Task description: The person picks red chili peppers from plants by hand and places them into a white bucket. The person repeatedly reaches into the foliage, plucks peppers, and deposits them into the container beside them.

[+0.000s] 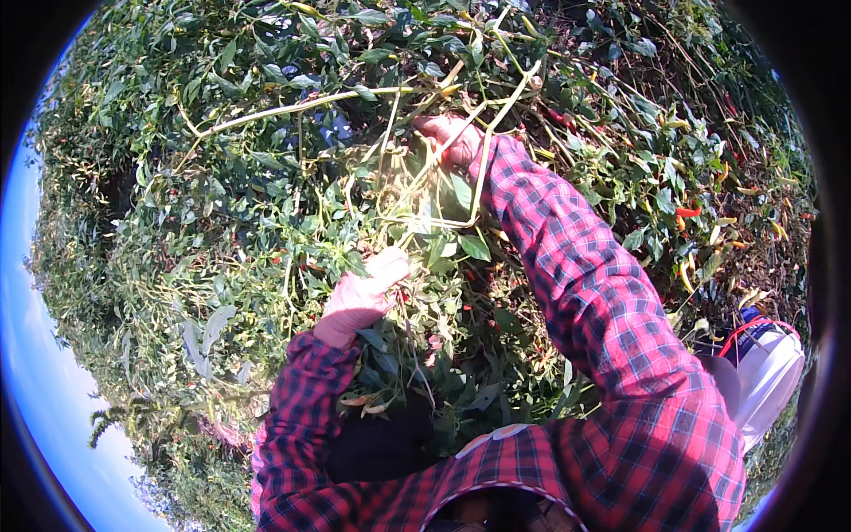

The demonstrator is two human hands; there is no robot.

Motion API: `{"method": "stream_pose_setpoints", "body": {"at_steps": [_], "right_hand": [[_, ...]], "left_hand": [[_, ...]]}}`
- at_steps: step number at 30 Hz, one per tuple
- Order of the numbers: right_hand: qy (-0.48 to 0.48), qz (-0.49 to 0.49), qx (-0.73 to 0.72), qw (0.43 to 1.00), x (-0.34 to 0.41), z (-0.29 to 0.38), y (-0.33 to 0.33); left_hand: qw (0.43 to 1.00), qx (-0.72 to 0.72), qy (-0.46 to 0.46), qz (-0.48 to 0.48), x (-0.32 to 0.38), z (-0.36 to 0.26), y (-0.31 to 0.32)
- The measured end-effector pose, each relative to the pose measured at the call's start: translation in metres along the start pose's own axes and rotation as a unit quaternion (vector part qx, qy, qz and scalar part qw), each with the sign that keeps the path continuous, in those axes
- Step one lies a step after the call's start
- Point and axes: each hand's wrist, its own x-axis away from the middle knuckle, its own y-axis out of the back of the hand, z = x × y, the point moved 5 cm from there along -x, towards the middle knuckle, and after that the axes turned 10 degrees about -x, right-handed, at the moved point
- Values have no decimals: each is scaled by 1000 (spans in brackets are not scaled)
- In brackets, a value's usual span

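Note:
Pepper plants with green leaves and pale forked stems spread before me. My right hand reaches in among the stems at the upper middle; its fingers are partly hidden behind them, and what they touch is unclear. A thick pale stem crosses in front of the right wrist. Lower and to the left, my left hand is closed around leafy pepper stems near the plant's middle. Yellowish peppers hang below the left hand. Both sleeves are red and black plaid.
Red peppers and yellow ones hang on plants at the right. A white bag with a red cord stands at the lower right. Dense foliage reaches the left side, with a tall green weed at the lower left.

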Motion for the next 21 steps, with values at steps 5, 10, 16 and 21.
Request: {"method": "stream_pose_setpoints", "body": {"at_steps": [5,10,16,21], "right_hand": [[224,-85,295,925,-20,-26,43],[-115,-181,-167,962,-11,-9,6],[-89,-200,31,975,-2,37,8],[-82,-199,150,965,-2,46,3]], "left_hand": [[1000,15,-22,-1,-7,8,-12],[999,-45,19,3,2,2,-7],[999,-48,-4,12,-9,-1,-10],[999,-25,13,25,-12,-2,-9]]}}
